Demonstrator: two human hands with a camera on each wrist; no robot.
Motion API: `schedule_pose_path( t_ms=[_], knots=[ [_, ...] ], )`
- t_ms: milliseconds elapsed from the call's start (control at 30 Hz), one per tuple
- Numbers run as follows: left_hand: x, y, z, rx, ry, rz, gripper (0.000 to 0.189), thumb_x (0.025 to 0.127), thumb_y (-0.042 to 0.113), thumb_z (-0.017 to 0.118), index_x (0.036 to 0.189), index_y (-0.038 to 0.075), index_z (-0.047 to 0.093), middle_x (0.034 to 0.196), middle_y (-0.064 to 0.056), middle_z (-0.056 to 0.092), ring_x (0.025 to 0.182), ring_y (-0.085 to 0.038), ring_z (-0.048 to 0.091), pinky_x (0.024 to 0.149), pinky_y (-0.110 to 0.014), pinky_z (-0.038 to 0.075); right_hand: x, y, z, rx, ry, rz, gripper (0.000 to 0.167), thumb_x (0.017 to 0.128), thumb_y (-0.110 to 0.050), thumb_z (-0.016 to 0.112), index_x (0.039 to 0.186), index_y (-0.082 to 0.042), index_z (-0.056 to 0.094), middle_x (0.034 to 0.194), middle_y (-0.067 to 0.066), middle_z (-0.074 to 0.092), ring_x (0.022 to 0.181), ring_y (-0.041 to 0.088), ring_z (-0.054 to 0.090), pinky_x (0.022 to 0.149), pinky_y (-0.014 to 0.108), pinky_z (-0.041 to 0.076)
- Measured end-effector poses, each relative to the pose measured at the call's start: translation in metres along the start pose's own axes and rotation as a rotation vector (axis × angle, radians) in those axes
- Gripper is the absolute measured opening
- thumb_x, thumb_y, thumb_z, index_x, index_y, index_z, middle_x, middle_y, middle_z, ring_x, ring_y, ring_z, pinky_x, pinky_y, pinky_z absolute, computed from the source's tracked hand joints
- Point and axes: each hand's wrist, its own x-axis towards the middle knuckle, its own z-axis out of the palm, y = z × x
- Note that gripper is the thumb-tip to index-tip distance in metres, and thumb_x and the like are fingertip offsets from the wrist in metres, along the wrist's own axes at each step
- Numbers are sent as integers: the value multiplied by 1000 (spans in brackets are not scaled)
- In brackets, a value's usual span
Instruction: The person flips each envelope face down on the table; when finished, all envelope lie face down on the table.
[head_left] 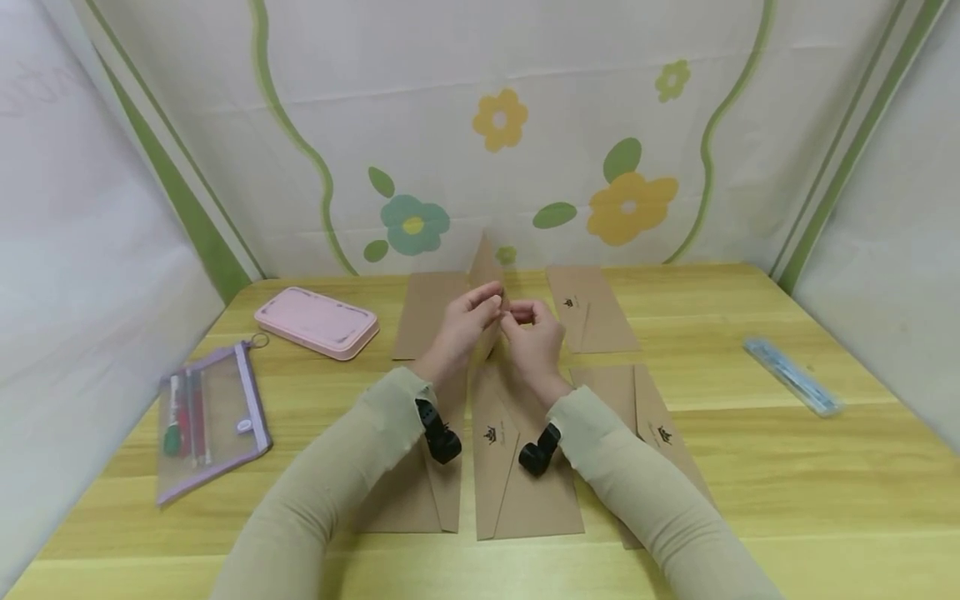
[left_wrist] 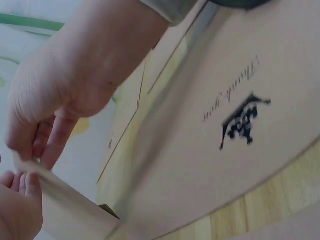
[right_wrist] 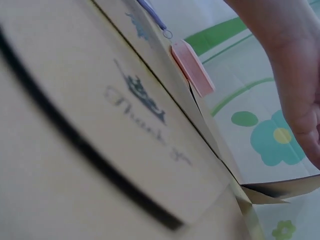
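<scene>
A brown kraft envelope point(head_left: 485, 260) stands on edge at the middle of the table, its narrow side toward me. My left hand point(head_left: 467, 323) pinches its near top edge between thumb and fingers. Opposite, my right hand point(head_left: 537, 342) grips the same edge with curled fingers, the two thumbs almost meeting. The left wrist view has the right hand point(left_wrist: 75, 75) above and the left hand point(left_wrist: 20, 207) below, with the held envelope point(left_wrist: 75, 210) between. Under the forearms lies an envelope point(head_left: 528, 492) printed with a crown and "Thank you".
More envelopes lie around: back left point(head_left: 427, 312), back right point(head_left: 588, 304), front left point(head_left: 408, 496) and front right point(head_left: 607, 387). A pink case point(head_left: 317, 321) and a clear zip pouch point(head_left: 225, 392) with pens stand left. At far right is a slim blue packet point(head_left: 792, 377).
</scene>
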Motion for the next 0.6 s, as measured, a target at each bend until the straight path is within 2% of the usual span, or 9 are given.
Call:
schedule_pose_path(
  t_ms=[100, 200, 333, 400, 433, 600],
  knots=[
    [-1, -2, 0, 39, -59, -13, 38, 96, 7, 46, 134, 1, 46, 138, -11, 47, 124, -23, 47, 102, -30, 40, 3, 2, -2, 51, 43, 22, 11, 77, -2, 65, 88, 0, 63, 77, 9, 64, 70, 11, 55, 52, 14, 44],
    [-2, -5, -2, 74, -65, 2, 37, 96, 4, 46, 133, 0, 48, 136, -12, 49, 125, -22, 46, 104, -32, 38, 6, 1, -5, 118, 61, 64, 12, 77, -1, 64, 88, 1, 62, 75, 4, 60, 67, 9, 55, 54, 14, 48],
    [-2, -10, -7, 123, -1, 39, 35, 92, -1, 48, 127, -3, 53, 130, -16, 54, 122, -23, 49, 102, -32, 39, 10, -1, -8, 259, 78, 127, 11, 76, 2, 63, 87, -2, 60, 73, 0, 56, 62, 7, 57, 57, 19, 53],
    [-3, -13, -10, 100, 48, 38, 34, 90, -4, 50, 123, -5, 55, 127, -18, 56, 119, -24, 51, 99, -30, 42, 12, -1, -10, 336, 85, 160, 13, 75, 4, 63, 84, -3, 59, 71, 0, 55, 60, 8, 58, 58, 21, 54],
    [-4, -15, -12, 87, 72, 37, 33, 89, -5, 51, 122, -5, 57, 125, -19, 57, 117, -23, 52, 97, -28, 43, 16, 6, -11, 410, 80, 175, 14, 74, 6, 64, 83, -4, 59, 70, 1, 55, 59, 9, 58, 57, 21, 55],
    [-8, -24, -21, 27, 178, 42, 31, 87, -5, 53, 117, -3, 60, 119, -16, 60, 105, -18, 56, 83, -21, 46, 21, 8, -17, 562, 121, 317, 19, 72, 9, 62, 78, -9, 56, 68, 0, 53, 57, 9, 57, 56, 22, 55]
  ],
)
